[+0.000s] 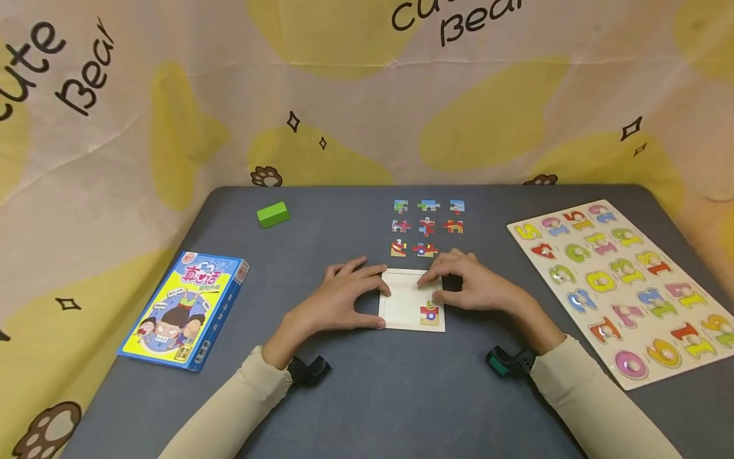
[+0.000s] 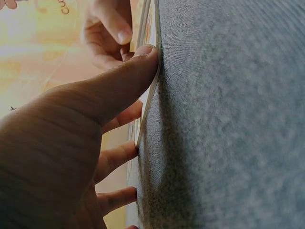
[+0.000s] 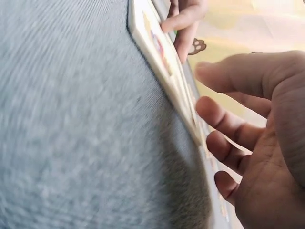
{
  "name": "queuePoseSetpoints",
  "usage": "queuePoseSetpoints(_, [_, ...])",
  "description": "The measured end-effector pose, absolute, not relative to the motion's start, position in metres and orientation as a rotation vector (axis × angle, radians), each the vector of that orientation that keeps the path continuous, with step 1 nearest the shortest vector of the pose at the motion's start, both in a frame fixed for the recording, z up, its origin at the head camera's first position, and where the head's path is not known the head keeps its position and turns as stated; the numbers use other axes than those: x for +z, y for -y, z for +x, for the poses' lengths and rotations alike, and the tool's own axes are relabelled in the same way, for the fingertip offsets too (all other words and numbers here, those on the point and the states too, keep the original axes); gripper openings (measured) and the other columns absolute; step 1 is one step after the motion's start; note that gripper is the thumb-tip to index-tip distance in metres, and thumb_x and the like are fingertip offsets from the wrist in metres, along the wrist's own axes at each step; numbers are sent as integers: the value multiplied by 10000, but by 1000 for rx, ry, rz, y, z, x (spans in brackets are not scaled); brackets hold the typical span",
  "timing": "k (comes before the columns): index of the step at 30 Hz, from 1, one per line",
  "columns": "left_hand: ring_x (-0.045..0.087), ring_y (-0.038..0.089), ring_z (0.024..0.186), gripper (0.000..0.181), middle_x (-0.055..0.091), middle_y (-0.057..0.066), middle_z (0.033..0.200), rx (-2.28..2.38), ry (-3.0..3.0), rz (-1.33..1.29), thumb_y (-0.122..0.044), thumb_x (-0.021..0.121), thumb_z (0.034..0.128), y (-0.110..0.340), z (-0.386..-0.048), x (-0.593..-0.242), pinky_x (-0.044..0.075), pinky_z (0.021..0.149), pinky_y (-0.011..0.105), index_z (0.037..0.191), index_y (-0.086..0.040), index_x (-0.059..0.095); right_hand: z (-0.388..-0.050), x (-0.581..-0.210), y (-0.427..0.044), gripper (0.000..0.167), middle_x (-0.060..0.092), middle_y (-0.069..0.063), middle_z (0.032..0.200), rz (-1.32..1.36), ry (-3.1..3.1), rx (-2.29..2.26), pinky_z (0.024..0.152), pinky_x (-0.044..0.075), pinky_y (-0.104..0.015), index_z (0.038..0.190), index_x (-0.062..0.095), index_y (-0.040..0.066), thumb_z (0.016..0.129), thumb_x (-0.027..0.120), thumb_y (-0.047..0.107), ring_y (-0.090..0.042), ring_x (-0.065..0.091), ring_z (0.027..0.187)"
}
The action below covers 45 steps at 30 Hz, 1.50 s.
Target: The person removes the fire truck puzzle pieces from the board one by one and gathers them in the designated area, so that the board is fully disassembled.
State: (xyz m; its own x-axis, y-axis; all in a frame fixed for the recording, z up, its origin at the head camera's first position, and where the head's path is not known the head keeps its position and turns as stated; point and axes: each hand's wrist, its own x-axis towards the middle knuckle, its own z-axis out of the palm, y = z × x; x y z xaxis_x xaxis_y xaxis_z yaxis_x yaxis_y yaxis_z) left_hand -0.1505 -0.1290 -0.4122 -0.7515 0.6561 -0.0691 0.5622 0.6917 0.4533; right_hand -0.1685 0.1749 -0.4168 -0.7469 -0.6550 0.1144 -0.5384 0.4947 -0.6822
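A small white puzzle tray [image 1: 401, 311] lies flat on the table between the hands. One jigsaw piece [image 1: 430, 316], red and tan with a yellow tab, sits in its lower right corner. At the tray's left edge, the left hand [image 1: 338, 294] rests with spread fingers, its thumb near the bottom left corner and the index finger farther up. The right hand [image 1: 473, 280] hovers over the tray's right side, fingers loosely bent and apart. Nothing shows between its thumb [image 3: 228, 74] and fingers in the right wrist view.
Several jigsaw pieces [image 1: 427, 226] lie in rows beyond the tray. On the right is a wooden number board [image 1: 564, 271]. A blue and yellow card box [image 1: 178, 312] lies at left, with a green block [image 1: 273, 215] farther back. A patterned cloth [image 1: 355, 95] hangs behind the table.
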Motion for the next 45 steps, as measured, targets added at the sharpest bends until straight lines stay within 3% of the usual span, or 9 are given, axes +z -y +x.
queuePoseSetpoints(11, [221,388,1557,465,411,-32,1627,594,-2689,1004,-533,804,829,128,-152,-413,188,1141,647,1226,-342,657,-158,-405,-172,325,644,80,1055,-1117,-2512,-883,810,250,-394,1132,774,301,828,812,191,-183,441,950])
queuePoseSetpoints(23, [236,380,1552,466,423,-35,1619,594,-2693,1010,-541,804,824,129,-151,-413,191,1140,645,1221,-342,660,-154,-404,-170,327,603,69,1014,-1086,-2486,-837,805,251,-382,1091,784,312,807,813,152,-178,422,945])
queuePoseSetpoints(45, [230,392,1553,465,418,-28,1623,599,-2687,1003,-525,812,824,129,-151,-411,190,1137,651,1220,-332,663,-155,-402,-172,357,645,132,1008,-1090,-2441,-859,816,256,-379,1124,760,356,813,844,202,-165,449,946])
